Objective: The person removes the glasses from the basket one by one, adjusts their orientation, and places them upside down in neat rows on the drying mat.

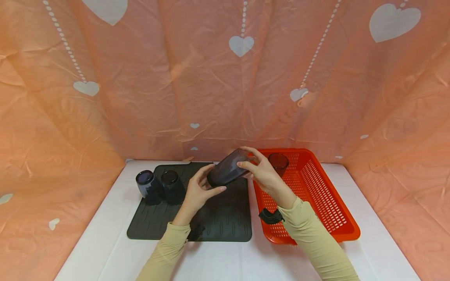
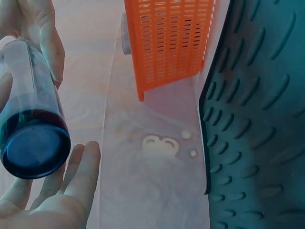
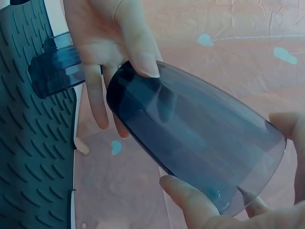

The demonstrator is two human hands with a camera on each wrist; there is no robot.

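Observation:
A dark tinted drinking glass (image 1: pixel 227 169) is tilted in the air above the mat, its thick base toward the left. My right hand (image 1: pixel 265 173) grips it near the rim end, thumb on one side and fingers round the other. At the base, my left hand (image 1: pixel 197 193) has its fingers spread and fairly straight. In the right wrist view the left thumb (image 3: pixel 147 64) lies against the base of the glass (image 3: pixel 200 133). Seen from the left wrist, the round base (image 2: pixel 35 150) faces the camera, with left fingers (image 2: pixel 85 174) extended beside it.
Two more dark glasses (image 1: pixel 172 187) stand base up on the left part of a black ridged drying mat (image 1: pixel 225 224). To the right, an orange-red perforated basket (image 1: pixel 334 207) holds another glass (image 1: pixel 279 164) at its back. A patterned curtain (image 1: pixel 211 97) hangs behind the white table.

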